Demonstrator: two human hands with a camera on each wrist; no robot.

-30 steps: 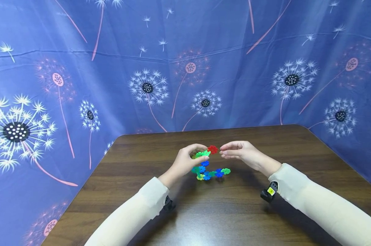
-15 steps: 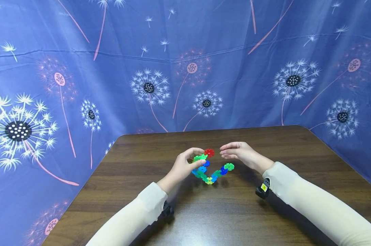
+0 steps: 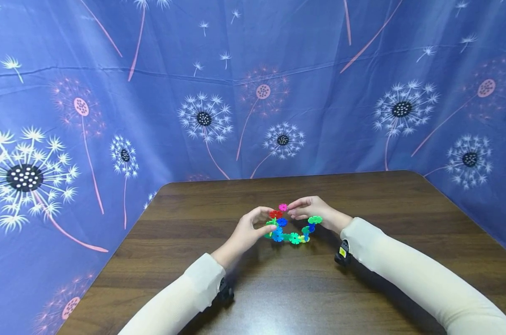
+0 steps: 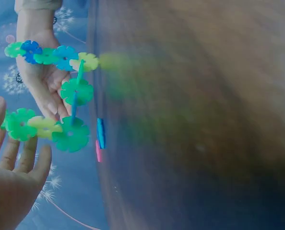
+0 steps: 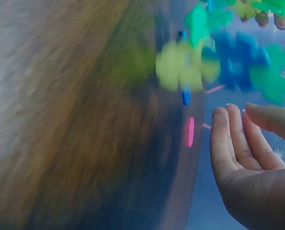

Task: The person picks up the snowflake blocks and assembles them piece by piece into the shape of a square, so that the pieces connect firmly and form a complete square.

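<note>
My left hand (image 3: 246, 230) pinches a chain of plastic snowflake discs (image 3: 294, 238) near its red disc (image 3: 276, 214). The chain, of green, blue, yellow and red discs slotted together, curves round in an open loop above the table. Its free end is a green disc (image 3: 315, 219), close in front of my right hand (image 3: 320, 213). The right fingers are loosely bent, with nothing seen between them in the right wrist view. A pink disc (image 5: 190, 132) and a blue disc (image 4: 101, 133) show apart from the chain, low against the tabletop in the wrist views.
The brown wooden table (image 3: 261, 298) extends on all sides of the hands. A blue dandelion-print curtain (image 3: 253, 46) hangs behind its far edge. Dark camera units are strapped under both wrists (image 3: 342, 253).
My left hand has lowered slightly and turned the chain, bringing the red disc down and left. The pink disc has come into sight. My right hand has moved left, nearer the chain.
</note>
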